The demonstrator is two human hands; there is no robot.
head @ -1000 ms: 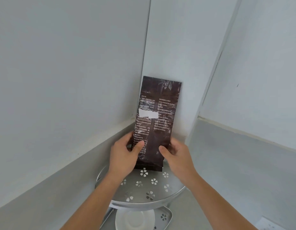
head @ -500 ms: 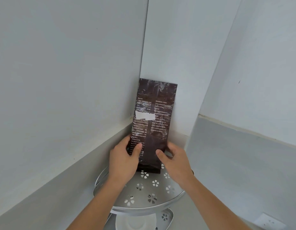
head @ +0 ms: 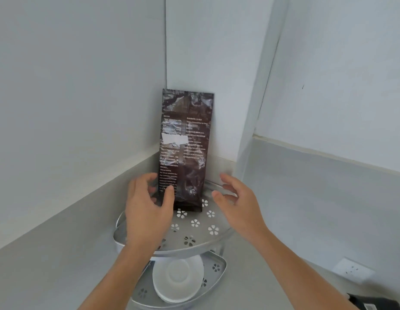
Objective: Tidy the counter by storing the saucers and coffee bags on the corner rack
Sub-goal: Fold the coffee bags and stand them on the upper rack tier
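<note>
Where two white walls meet, a metal corner rack (head: 213,241) of two perforated tiers stands with flower-shaped cut-outs in each shelf. Upper tier: a dark brown coffee bag (head: 185,151) stands upright at the back of the shelf, its top edge resting against the wall corner, its printed back panel with white text and a pale label facing the camera. Lower tier: a stack of white saucers (head: 177,279) lies flat, partly hidden beneath the upper shelf's front rim. Left hand (head: 147,211): fingers spread, the thumb tip touching the lower left face of the bag, the other fingers curving around its left edge; whether they press the bag cannot be told. Right hand (head: 236,204): fingers apart and loosely curled, clear of the bag, hovering above the right side of the upper shelf. On the lower right wall sits a white wall socket (head: 353,270); a dark object (head: 373,303), cut off by the frame, lies at the bottom right corner.
</note>
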